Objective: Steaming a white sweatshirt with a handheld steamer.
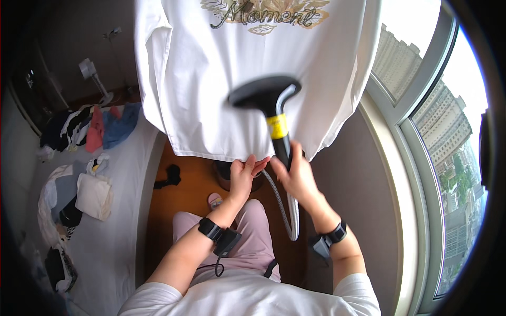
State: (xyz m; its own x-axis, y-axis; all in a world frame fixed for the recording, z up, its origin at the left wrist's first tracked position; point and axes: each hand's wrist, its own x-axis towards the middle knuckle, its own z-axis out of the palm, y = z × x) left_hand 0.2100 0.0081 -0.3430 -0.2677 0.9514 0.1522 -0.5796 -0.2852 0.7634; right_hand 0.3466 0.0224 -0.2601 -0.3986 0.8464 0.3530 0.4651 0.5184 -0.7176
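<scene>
In front of me hangs a white long-sleeved shirt point(257, 51) with a leaf print and lettering near the top of the view. My left hand point(242, 175) pinches its bottom hem between thumb and fingers. The handle of a black garment steamer head point(265, 93) is gripped in my right hand point(298, 175). The steamer head, slightly blurred, lies over the lower front of the shirt; I cannot tell whether it touches the cloth. Around its neck is a yellow label point(278, 125) bearing writing. A grey braided hose point(292, 221) loops down from the handle.
To the left, a bed with a pale sheet point(114, 245) bears several piles of clothes point(95, 193). A white fan point(95, 81) stands beyond it. Windows point(431, 114) line the right side above a sill. A black object point(172, 175) lies on the wooden floor point(193, 173).
</scene>
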